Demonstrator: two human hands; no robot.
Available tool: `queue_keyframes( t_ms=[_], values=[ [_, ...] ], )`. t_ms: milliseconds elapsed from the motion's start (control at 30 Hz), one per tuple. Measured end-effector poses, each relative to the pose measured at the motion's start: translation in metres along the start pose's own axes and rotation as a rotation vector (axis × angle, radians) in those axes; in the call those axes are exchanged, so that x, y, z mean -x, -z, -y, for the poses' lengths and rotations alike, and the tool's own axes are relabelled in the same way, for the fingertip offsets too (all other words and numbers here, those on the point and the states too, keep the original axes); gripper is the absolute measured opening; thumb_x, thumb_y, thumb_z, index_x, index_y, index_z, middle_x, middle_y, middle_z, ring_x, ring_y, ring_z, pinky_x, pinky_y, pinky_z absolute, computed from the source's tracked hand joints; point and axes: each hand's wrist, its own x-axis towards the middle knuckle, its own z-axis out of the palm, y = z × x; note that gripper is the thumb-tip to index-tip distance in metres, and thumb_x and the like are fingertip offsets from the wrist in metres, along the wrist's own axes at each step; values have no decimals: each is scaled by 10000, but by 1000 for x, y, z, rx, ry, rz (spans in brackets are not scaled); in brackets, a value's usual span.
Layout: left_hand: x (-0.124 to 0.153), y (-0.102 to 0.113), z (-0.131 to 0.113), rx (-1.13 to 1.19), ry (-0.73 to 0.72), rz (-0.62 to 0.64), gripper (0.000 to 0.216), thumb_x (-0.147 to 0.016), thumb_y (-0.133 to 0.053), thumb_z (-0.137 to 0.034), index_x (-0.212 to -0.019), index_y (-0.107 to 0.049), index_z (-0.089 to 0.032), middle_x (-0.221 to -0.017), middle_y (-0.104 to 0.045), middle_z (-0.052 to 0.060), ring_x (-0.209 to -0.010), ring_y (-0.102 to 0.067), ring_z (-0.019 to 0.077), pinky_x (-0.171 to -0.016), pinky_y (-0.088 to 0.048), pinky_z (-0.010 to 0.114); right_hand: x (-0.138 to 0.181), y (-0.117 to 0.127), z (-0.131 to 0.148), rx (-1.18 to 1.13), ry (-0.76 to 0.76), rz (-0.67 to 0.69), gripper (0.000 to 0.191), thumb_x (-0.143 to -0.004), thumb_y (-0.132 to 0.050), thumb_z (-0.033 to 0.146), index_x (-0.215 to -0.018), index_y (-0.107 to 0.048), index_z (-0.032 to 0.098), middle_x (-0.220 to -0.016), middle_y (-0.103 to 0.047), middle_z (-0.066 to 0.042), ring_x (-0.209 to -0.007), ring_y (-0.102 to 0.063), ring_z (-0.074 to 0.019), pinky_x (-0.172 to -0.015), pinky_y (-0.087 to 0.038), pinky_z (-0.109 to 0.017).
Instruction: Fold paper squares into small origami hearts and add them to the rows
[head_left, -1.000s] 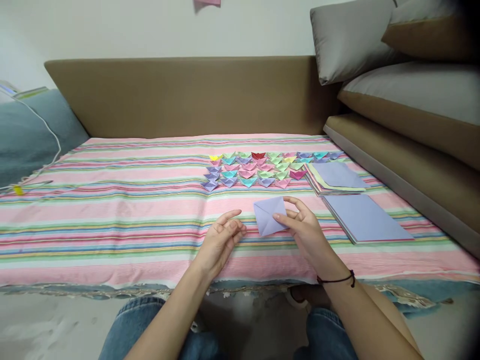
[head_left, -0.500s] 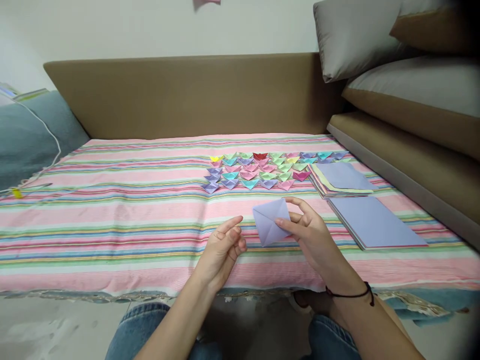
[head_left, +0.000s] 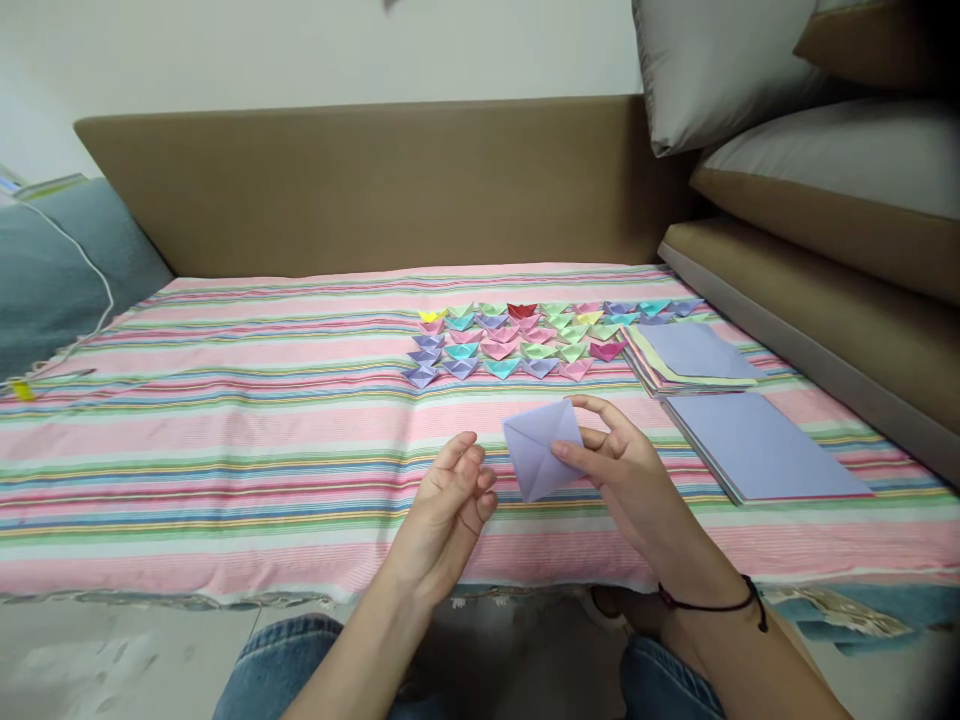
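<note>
A folded lavender square of origami paper (head_left: 534, 462), with crease lines meeting at its centre, is pinched at its right side by my right hand (head_left: 619, 458). The thumb lies on the paper's face and the fingers are behind it. To the left of the paper, my left hand (head_left: 446, 515) is raised with nothing in it, its fingers curled loosely and apart, not touching the paper. Beyond both hands, several folded paper boats (head_left: 499, 348) in many colours stand in rows on the striped cloth (head_left: 187, 430).
At the right lie a stack of lavender paper sheets (head_left: 765, 450) and a second, mixed-colour paper stack (head_left: 694, 352). Cushions (head_left: 840, 190) are piled beside them. A brown backrest (head_left: 375, 190) runs along the back. A white cable (head_left: 94, 265) trails at the left.
The camera view has shifted slightly. My left hand's fingers have curled in a little. My right hand still pinches the paper, which has barely moved.
</note>
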Motion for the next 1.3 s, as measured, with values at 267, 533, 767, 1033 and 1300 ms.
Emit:
queue_keyframes(
  t_ms=[267,533,767,1033,1300],
  values=[
    [7,-5,0,67,46,118,383,-661,-724,-48,-975,-565,-200,-752,-477,-58,-522,-475,5,-404,-390,89,-1,0,0,24,9,-13,534,-646,-753,286,-1091,-461,244,-764,-702,-20,-663,-616,-178,-583,-465,-276],
    [9,-5,2,49,89,120,320,-678,-671,-12,-922,-554,-184,-716,-437,-62,-455,-396,-2,-347,-329,93,1,0,3,26,0,-16,540,-630,-762,303,-1078,-465,252,-771,-702,-19,-680,-624,-190,-577,-468,-279],
    [11,-5,2,54,100,121,310,-663,-663,6,-887,-556,-180,-715,-428,-65,-428,-371,-7,-328,-317,98,1,0,3,30,-4,-13,537,-635,-761,307,-1080,-465,252,-778,-705,-27,-685,-627,-196,-575,-471,-283],
    [11,-7,1,44,108,103,361,-631,-681,13,-903,-562,-191,-729,-403,-68,-410,-325,-22,-312,-280,82,0,0,1,33,-13,-21,561,-615,-771,320,-1085,-471,258,-769,-707,-14,-680,-632,-193,-587,-465,-280],
    [12,-6,1,67,107,114,295,-671,-702,-61,-907,-574,-183,-733,-419,-63,-411,-345,-17,-307,-307,88,0,0,1,4,-27,-9,555,-634,-761,279,-1099,-458,252,-757,-704,-10,-657,-616,-173,-583,-455,-267]
  ],
)
